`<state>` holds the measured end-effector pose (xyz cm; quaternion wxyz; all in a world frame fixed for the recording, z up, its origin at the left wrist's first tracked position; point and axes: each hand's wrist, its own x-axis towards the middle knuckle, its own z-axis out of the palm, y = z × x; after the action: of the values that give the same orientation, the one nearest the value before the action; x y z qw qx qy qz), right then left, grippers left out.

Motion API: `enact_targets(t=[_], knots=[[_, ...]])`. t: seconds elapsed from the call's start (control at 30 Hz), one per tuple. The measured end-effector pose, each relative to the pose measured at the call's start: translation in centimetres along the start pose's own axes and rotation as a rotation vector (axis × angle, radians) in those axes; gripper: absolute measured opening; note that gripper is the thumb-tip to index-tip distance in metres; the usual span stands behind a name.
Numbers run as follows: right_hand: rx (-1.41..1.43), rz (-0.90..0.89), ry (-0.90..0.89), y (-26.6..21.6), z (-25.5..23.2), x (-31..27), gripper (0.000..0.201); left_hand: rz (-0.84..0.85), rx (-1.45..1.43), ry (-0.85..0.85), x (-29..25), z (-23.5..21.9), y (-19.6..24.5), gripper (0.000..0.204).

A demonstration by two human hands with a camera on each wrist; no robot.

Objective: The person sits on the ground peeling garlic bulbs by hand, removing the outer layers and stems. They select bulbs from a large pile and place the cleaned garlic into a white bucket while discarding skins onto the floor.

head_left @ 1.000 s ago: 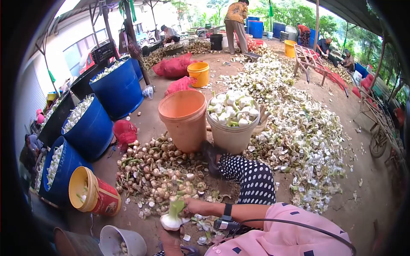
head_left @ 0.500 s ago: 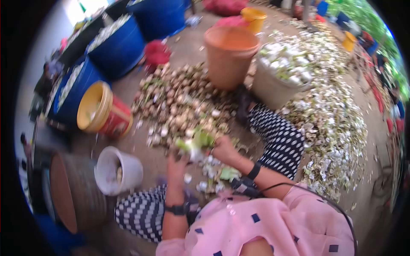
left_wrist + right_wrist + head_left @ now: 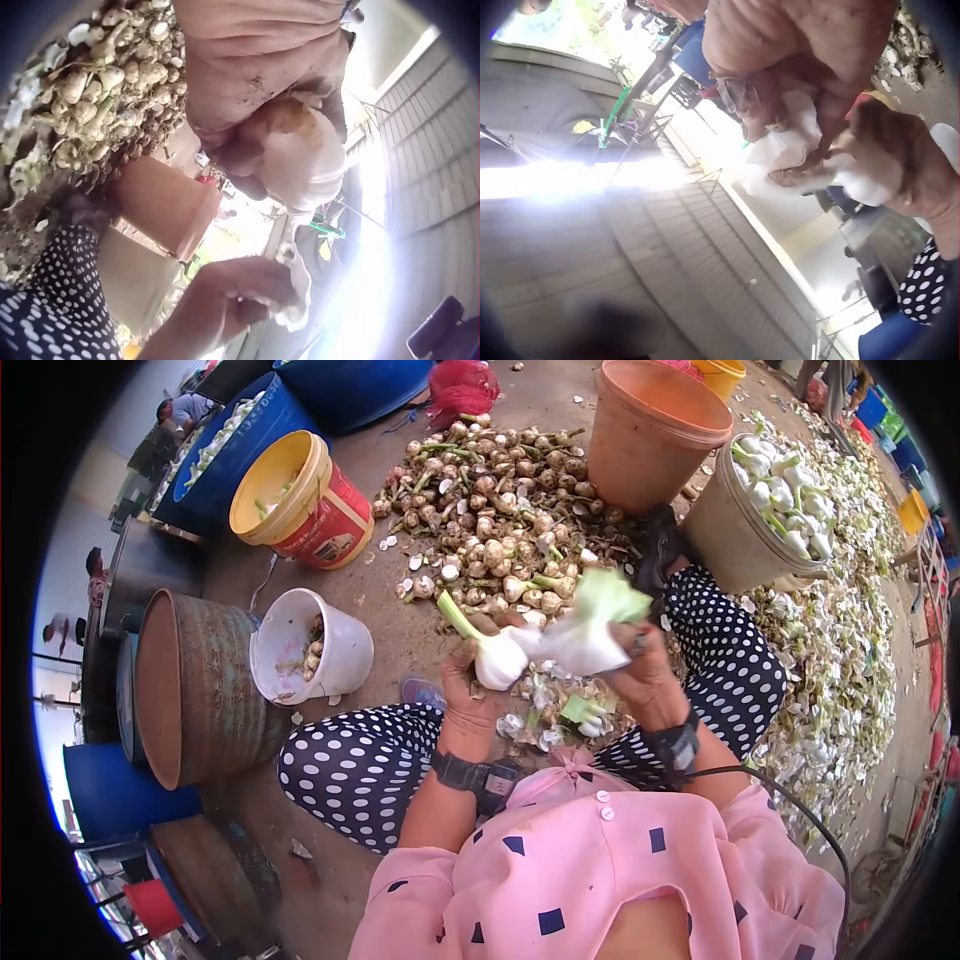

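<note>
In the head view my left hand [image 3: 467, 695] grips a white garlic bulb [image 3: 499, 662], its green stem pointing up and left. My right hand [image 3: 645, 672] pinches a broad piece of white and green garlic skin [image 3: 590, 632], which stretches toward the bulb and is blurred. The left wrist view shows the bulb [image 3: 309, 159] with brown dirt at its root end, between the fingers. A strip of skin [image 3: 298, 289] runs from it down to the other hand. Beyond both hands lies a heap of unpeeled garlic [image 3: 490, 540]; loose peelings [image 3: 585, 715] lie below them.
An orange bucket [image 3: 650, 460] and a cream bucket [image 3: 715, 525] of peeled bulbs stand beyond the right foot. On the left are a white bucket [image 3: 350, 655], a yellow-and-red bucket [image 3: 335, 525] and a rusty drum [image 3: 215, 680]. Peelings [image 3: 840, 700] cover the right side.
The head view has tilted down toward the lap. Both hands have come up closer, and the right hand now holds a large piece of skin drawn away from the bulb in the left.
</note>
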<state>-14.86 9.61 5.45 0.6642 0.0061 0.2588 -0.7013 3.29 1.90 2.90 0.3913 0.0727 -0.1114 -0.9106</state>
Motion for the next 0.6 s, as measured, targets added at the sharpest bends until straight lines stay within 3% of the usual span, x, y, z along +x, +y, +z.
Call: enact_targets(t=[0.07,0.1,0.13,0.2,0.23,0.27,0.33,0.37,0.43,0.47,0.53,0.57,0.6], knots=[[-0.057,-0.083,0.050,-2.0,1.7,-1.4,0.031,0.100,0.014,0.002,-0.1,0.2,0.1,0.027],[0.170,-0.020,-0.134,-2.9,0.2,-1.9,0.041,0.110,0.060,0.072,0.3,-1.1,0.4,0.026],[-0.277,-0.094,-0.228,-3.7,-3.7,-0.6,0.049,0.105,0.060,0.076,0.3,-1.4,0.5,0.026],[-1.474,0.043,-0.562,-5.2,-4.3,1.7,0.057,0.156,0.312,0.140,0.3,-1.8,0.3,0.025],[-2.350,-0.164,-0.371,-3.9,-3.1,0.9,0.047,0.132,0.413,0.148,0.0,-1.4,0.3,0.022],[-2.347,-0.157,-0.358,-3.0,-2.5,0.8,0.047,0.120,0.412,0.149,0.1,-1.5,0.0,0.022],[-1.655,-0.400,-0.292,-1.7,-1.6,1.0,0.028,0.186,0.613,0.071,0.4,-1.7,-0.7,0.018],[-1.653,-0.391,-0.286,-0.9,-0.9,1.0,0.028,0.188,0.616,0.081,0.4,-1.0,-1.0,0.018],[-1.560,-0.087,-0.209,-0.3,0.6,1.1,0.020,0.196,0.657,0.077,0.6,0.0,-1.2,0.018],[-1.559,-0.091,-0.207,-0.3,0.5,1.2,0.020,0.209,0.695,0.077,0.7,0.3,-1.3,0.019],[-1.458,-0.348,-0.082,0.2,-0.2,1.2,0.019,0.220,0.718,0.140,0.7,0.3,-0.9,0.020],[-1.606,-0.512,-0.075,0.3,-0.3,1.1,0.015,0.257,0.957,0.181,0.9,0.2,-0.6,0.019],[-1.604,-0.508,-0.075,0.3,-0.7,1.2,0.015,0.292,1.196,0.222,1.1,0.1,-0.3,0.019]])
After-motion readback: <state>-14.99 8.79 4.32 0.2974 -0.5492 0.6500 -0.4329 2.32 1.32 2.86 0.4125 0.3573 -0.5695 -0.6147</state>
